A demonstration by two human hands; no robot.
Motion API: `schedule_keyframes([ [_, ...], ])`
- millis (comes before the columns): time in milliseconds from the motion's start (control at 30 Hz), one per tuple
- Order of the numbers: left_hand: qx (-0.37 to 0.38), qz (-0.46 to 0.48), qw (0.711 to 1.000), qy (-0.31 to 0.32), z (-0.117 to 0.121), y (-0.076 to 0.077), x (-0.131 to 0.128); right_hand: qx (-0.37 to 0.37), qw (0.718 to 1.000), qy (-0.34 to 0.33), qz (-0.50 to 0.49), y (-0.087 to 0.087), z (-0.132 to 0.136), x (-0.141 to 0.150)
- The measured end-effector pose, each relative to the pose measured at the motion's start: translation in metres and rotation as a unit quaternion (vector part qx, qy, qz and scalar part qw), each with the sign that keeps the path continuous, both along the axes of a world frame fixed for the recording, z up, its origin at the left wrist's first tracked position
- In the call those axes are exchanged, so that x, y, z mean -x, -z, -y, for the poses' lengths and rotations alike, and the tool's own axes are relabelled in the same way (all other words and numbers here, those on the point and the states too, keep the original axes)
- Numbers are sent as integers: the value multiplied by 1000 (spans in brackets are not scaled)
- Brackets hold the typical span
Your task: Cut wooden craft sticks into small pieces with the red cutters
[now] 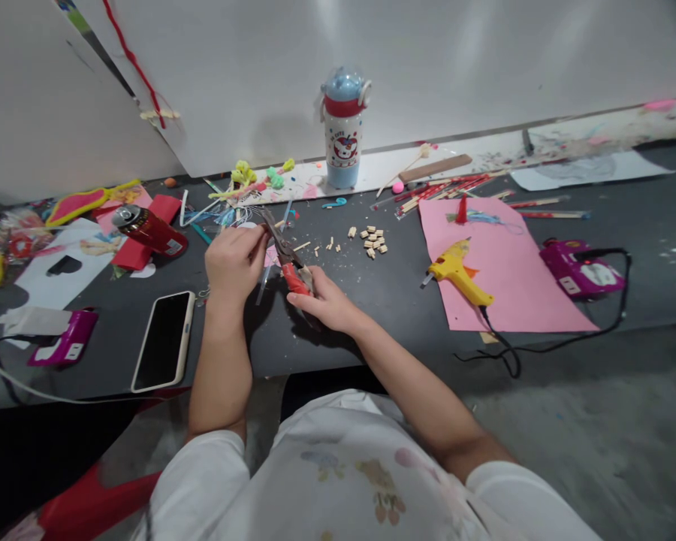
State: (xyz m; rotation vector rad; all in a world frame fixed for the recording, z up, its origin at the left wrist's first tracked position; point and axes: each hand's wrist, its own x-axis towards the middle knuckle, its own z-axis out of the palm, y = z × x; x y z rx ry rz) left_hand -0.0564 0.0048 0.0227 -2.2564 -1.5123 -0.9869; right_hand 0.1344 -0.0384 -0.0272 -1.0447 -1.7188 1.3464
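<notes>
My right hand point(330, 302) is wrapped round the red handles of a pair of pliers point(294, 276), whose dark jaws point up and away to the left. Beside the jaws, my left hand point(233, 255) is closed with its fingertips pinched together. Whatever sits in that pinch is hidden behind the fingers. Just right of the pliers lies a small pile of short cut wooden pieces point(373, 240). Thin wooden slivers point(330, 243) and crumbs are scattered between the pile and the jaws.
A water bottle point(343, 131) stands at the back. A yellow glue gun point(459, 272) rests on pink paper point(518, 289) at the right, its cord running to a purple power strip point(583, 269). Leftward are a phone point(163, 342) and a tilted red can point(151, 231). Wrapped chopsticks point(451, 192) lie behind.
</notes>
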Motion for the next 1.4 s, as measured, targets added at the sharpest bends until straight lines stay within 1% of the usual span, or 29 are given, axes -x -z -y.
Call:
schedule_keyframes([
  [133, -79, 48, 995, -26, 4, -3, -3, 15, 999, 28, 0, 0, -1, -1],
  [167, -84, 63, 994, -27, 6, -3, -4, 19, 999, 37, 3, 0, -1, -1],
  [200, -67, 78, 994, -20, 7, -4, -4, 22, 999, 44, 8, 1, -2, -1],
  [233, -27, 92, 995, -6, 8, -4, -5, 25, 998, 50, 13, 1, -2, 0],
  [267, 36, 106, 994, 15, 9, -5, -7, 28, 998, 54, 17, 3, -3, 0],
  [300, 114, 119, 985, 39, 9, -5, -9, 32, 998, 57, 19, 4, -4, 0],
  [333, 198, 135, 969, 63, 9, -5, -11, 36, 998, 58, 18, 5, -4, 0],
  [400, 335, 183, 917, 112, 7, -4, -19, 39, 997, 61, 11, 8, -5, 0],
  [467, 407, 256, 862, 162, 5, 0, -27, 39, 997, 64, 4, 10, -5, 1],
  [533, 440, 319, 816, 195, 3, 3, -34, 37, 997, 64, 1, 12, -6, 1],
  [567, 446, 340, 802, 206, 2, 5, -36, 36, 997, 63, -2, 12, -6, 2],
  [600, 445, 355, 794, 213, 1, 7, -37, 35, 998, 61, -6, 13, -7, 2],
  [667, 437, 369, 790, 221, 0, 10, -38, 32, 998, 55, -13, 13, -8, 3],
  [933, 419, 376, 795, 225, -2, 11, -35, 20, 999, 45, -18, 15, -10, 4],
  [1067, 431, 365, 795, 220, -3, 11, -36, 29, 998, 47, -14, 15, -11, 4],
  [1100, 428, 352, 804, 215, -3, 11, -36, 33, 998, 49, -14, 15, -11, 4],
  [1133, 414, 331, 823, 205, -2, 10, -35, 38, 998, 53, -13, 14, -11, 4],
  [1167, 381, 302, 854, 185, -1, 9, -33, 42, 997, 56, -11, 13, -11, 4],
  [1200, 326, 269, 893, 152, 1, 7, -31, 45, 997, 58, -8, 12, -11, 4],
  [1233, 250, 233, 933, 108, 2, 6, -29, 47, 997, 59, -6, 11, -10, 4],
  [1267, 162, 198, 965, 58, 4, 4, -26, 47, 997, 58, -3, 10, -10, 4],
  [1300, 77, 164, 983, 12, 5, 2, -24, 45, 997, 56, -1, 9, -10, 3],
  [1333, 10, 130, 991, -23, 5, 1, -22, 42, 998, 54, 2, 8, -9, 3],
  [1367, -34, 96, 994, -44, 4, 0, -20, 39, 998, 51, 5, 8, -9, 3],
  [1400, -49, 61, 996, -52, 3, -1, -20, 37, 998, 48, 9, 7, -8, 3],
])
